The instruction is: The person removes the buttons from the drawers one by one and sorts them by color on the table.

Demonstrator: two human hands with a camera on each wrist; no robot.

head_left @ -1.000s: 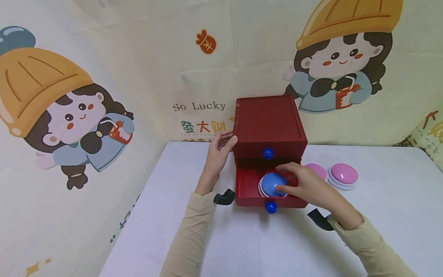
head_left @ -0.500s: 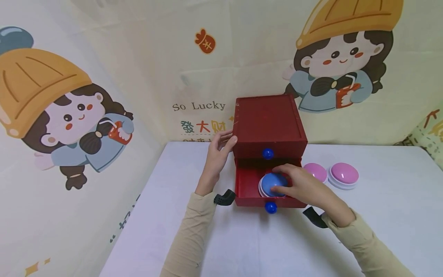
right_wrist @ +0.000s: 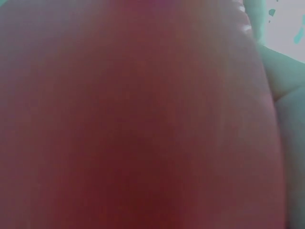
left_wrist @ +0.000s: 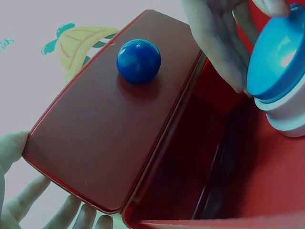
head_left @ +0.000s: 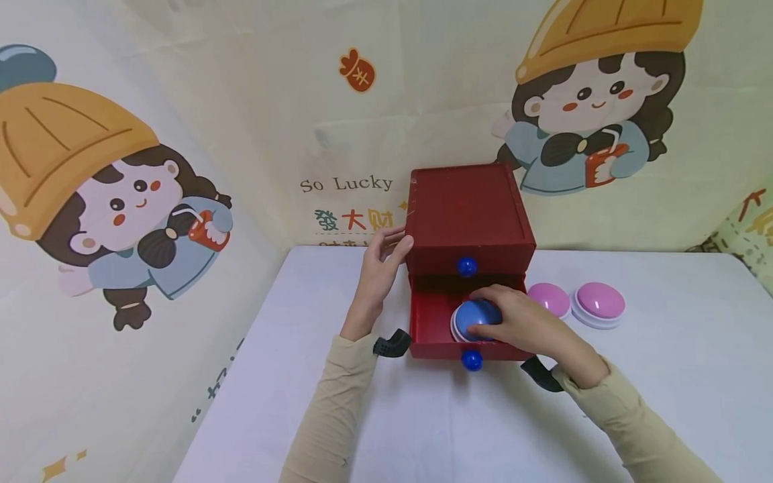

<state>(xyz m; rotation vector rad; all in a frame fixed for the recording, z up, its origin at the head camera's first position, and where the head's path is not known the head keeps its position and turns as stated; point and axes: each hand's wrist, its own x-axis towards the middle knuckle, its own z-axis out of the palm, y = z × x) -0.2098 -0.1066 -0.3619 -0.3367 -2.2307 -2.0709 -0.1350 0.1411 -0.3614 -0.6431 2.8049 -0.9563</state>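
Note:
A red two-drawer box (head_left: 468,208) has its lower drawer (head_left: 430,322) pulled out; its upper drawer front (left_wrist: 109,124) is closed. My left hand (head_left: 377,275) rests against the box's left side, thumb by the front corner. Inside the lower drawer lies a round blue-domed button (head_left: 474,318) with a white base, tilted in the left wrist view. My right hand (head_left: 531,322) reaches over the drawer's right side and grips the blue button (left_wrist: 276,57) between thumb and fingers. A blurred red surface (right_wrist: 143,119) fills most of the right wrist view.
Two pink-domed buttons sit right of the box: one (head_left: 551,300) close beside it, partly behind my right hand, the other (head_left: 600,302) farther right. Blue knobs stick out from the upper drawer (head_left: 467,266) and lower drawer (head_left: 472,360). A printed cloth (head_left: 260,134) hangs behind the table.
My right hand has shifted slightly left, bringing its thumb and fingers farther over the blue button. My left hand has stayed against the box.

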